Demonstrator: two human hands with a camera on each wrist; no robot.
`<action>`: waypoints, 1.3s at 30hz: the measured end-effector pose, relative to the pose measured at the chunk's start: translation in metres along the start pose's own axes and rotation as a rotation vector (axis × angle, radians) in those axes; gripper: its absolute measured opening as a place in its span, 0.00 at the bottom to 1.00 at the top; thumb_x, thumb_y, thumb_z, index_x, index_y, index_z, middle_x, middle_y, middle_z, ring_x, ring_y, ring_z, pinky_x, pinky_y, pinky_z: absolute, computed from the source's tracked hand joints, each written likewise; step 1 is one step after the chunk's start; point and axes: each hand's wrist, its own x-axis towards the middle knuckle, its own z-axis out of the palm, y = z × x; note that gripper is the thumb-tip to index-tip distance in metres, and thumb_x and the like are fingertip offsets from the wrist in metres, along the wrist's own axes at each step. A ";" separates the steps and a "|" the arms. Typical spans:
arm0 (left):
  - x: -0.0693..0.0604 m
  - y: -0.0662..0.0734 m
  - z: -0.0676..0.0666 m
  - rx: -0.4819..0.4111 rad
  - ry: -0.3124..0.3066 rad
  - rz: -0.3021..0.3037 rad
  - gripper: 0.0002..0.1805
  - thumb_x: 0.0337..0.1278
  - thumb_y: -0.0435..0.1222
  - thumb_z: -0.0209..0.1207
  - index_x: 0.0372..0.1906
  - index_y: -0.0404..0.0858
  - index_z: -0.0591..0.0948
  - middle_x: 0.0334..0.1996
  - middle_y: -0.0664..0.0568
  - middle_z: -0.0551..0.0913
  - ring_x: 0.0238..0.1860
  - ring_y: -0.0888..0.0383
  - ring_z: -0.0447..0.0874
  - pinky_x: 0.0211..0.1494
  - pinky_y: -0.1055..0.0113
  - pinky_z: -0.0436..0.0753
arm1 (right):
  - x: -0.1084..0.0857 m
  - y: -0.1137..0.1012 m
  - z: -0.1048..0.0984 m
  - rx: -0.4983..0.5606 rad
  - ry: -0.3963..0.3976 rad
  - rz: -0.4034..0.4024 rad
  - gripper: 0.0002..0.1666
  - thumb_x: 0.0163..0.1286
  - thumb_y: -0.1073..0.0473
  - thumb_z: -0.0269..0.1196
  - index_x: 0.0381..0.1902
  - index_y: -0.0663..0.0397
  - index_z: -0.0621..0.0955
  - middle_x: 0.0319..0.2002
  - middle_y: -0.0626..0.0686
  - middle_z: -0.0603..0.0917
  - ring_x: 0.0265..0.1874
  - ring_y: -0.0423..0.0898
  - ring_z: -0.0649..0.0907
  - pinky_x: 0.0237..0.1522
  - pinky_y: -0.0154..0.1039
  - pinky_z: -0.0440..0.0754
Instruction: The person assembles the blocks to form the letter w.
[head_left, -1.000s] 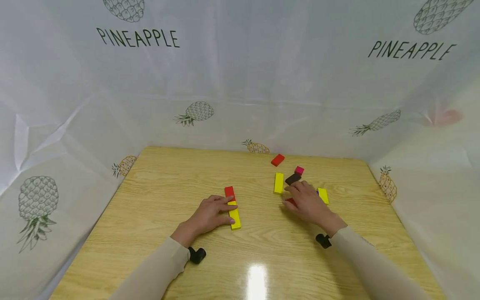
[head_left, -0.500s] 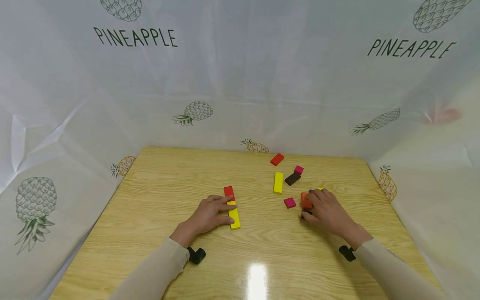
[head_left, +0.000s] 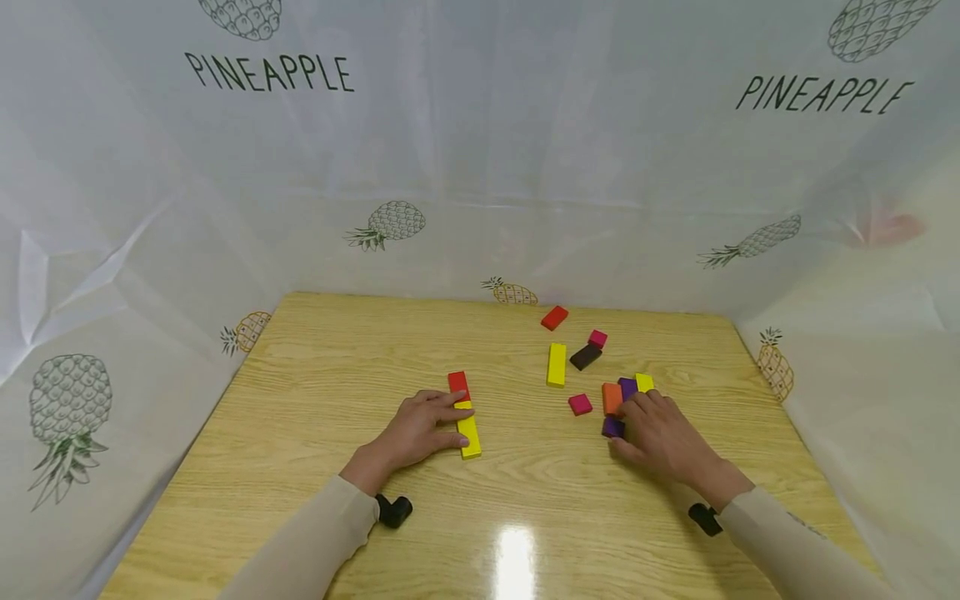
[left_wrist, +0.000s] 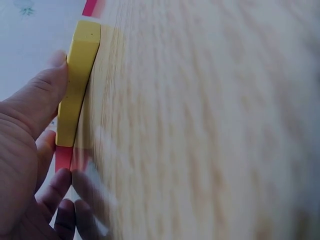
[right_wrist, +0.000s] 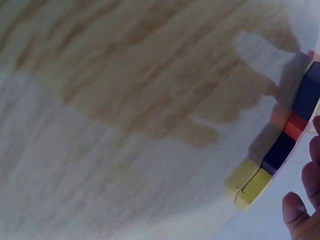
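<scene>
My left hand rests its spread fingers over a red block and a yellow block laid end to end. In the left wrist view, the thumb of my left hand touches the yellow block's side. Beside an orange block, my right hand stands with loosely bent fingers near two purple blocks and a yellow one. From the right wrist, its fingers appear close to the row, with no block pinched; contact is unclear.
Farther back on the wooden table lie a yellow block, a dark block, a small pink block and a red block. Another pink block lies between my hands. A printed sheet surrounds the table.
My right hand has moved right, from the pink block to over the orange one, then slightly back, uncovering the orange and purple blocks. My left hand stays in place.
</scene>
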 end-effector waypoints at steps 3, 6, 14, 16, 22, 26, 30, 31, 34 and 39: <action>0.000 0.001 0.000 -0.001 0.000 -0.002 0.29 0.66 0.53 0.68 0.70 0.53 0.82 0.80 0.58 0.68 0.78 0.44 0.64 0.76 0.32 0.60 | -0.001 0.000 0.000 -0.005 -0.004 -0.002 0.23 0.62 0.47 0.75 0.44 0.58 0.82 0.39 0.52 0.80 0.38 0.51 0.75 0.40 0.47 0.73; 0.000 0.002 0.000 0.000 0.001 0.000 0.29 0.66 0.53 0.68 0.70 0.53 0.82 0.80 0.58 0.68 0.78 0.44 0.64 0.76 0.33 0.60 | -0.003 0.000 0.001 -0.013 -0.023 0.009 0.23 0.63 0.47 0.74 0.45 0.58 0.81 0.39 0.53 0.80 0.38 0.51 0.74 0.42 0.48 0.74; 0.000 0.001 0.001 0.005 0.007 0.016 0.29 0.66 0.53 0.68 0.70 0.53 0.82 0.80 0.58 0.68 0.78 0.44 0.64 0.75 0.33 0.61 | -0.004 0.000 0.002 -0.008 -0.049 0.031 0.20 0.64 0.50 0.73 0.43 0.58 0.80 0.37 0.51 0.78 0.37 0.50 0.73 0.42 0.49 0.75; 0.000 0.000 0.001 0.009 0.008 0.018 0.29 0.67 0.54 0.68 0.70 0.53 0.82 0.80 0.58 0.68 0.78 0.44 0.64 0.75 0.33 0.61 | -0.003 -0.001 0.003 0.005 -0.034 0.024 0.20 0.63 0.50 0.73 0.43 0.58 0.80 0.37 0.51 0.78 0.37 0.49 0.73 0.42 0.48 0.74; 0.000 0.002 0.000 0.000 0.003 0.010 0.29 0.66 0.53 0.68 0.70 0.53 0.82 0.80 0.58 0.68 0.78 0.44 0.64 0.76 0.33 0.60 | 0.008 -0.011 0.005 0.035 0.018 -0.020 0.18 0.62 0.52 0.72 0.41 0.57 0.80 0.36 0.49 0.75 0.36 0.47 0.71 0.39 0.44 0.72; 0.000 0.002 0.000 -0.005 0.002 0.010 0.29 0.66 0.53 0.68 0.70 0.53 0.82 0.80 0.58 0.68 0.78 0.44 0.63 0.76 0.33 0.60 | 0.017 -0.022 0.006 0.054 0.029 -0.042 0.17 0.62 0.52 0.71 0.41 0.58 0.81 0.36 0.49 0.76 0.37 0.47 0.71 0.40 0.43 0.72; 0.000 0.001 0.000 0.002 0.002 0.012 0.29 0.66 0.53 0.68 0.70 0.53 0.82 0.80 0.58 0.68 0.78 0.44 0.63 0.76 0.33 0.60 | 0.026 -0.033 0.009 0.068 0.017 -0.051 0.16 0.63 0.52 0.71 0.41 0.57 0.81 0.37 0.49 0.77 0.39 0.48 0.73 0.43 0.43 0.73; -0.001 0.001 0.000 0.004 0.002 0.013 0.29 0.66 0.53 0.68 0.70 0.53 0.82 0.80 0.58 0.68 0.78 0.44 0.64 0.76 0.33 0.60 | 0.028 -0.036 0.010 0.070 0.015 -0.055 0.16 0.63 0.52 0.71 0.42 0.57 0.81 0.37 0.49 0.77 0.40 0.48 0.73 0.43 0.44 0.74; -0.001 0.000 0.000 0.005 0.003 0.013 0.29 0.66 0.53 0.68 0.70 0.53 0.82 0.80 0.58 0.68 0.78 0.44 0.64 0.76 0.33 0.60 | 0.036 -0.045 0.013 0.078 0.017 -0.080 0.16 0.64 0.51 0.72 0.42 0.56 0.81 0.37 0.48 0.77 0.39 0.47 0.73 0.44 0.44 0.74; -0.001 0.000 0.000 -0.003 0.005 0.013 0.29 0.66 0.53 0.68 0.70 0.53 0.82 0.80 0.58 0.68 0.78 0.43 0.64 0.76 0.33 0.60 | 0.050 -0.062 0.016 0.104 0.026 -0.120 0.16 0.64 0.51 0.71 0.41 0.55 0.81 0.37 0.48 0.77 0.39 0.47 0.73 0.44 0.43 0.74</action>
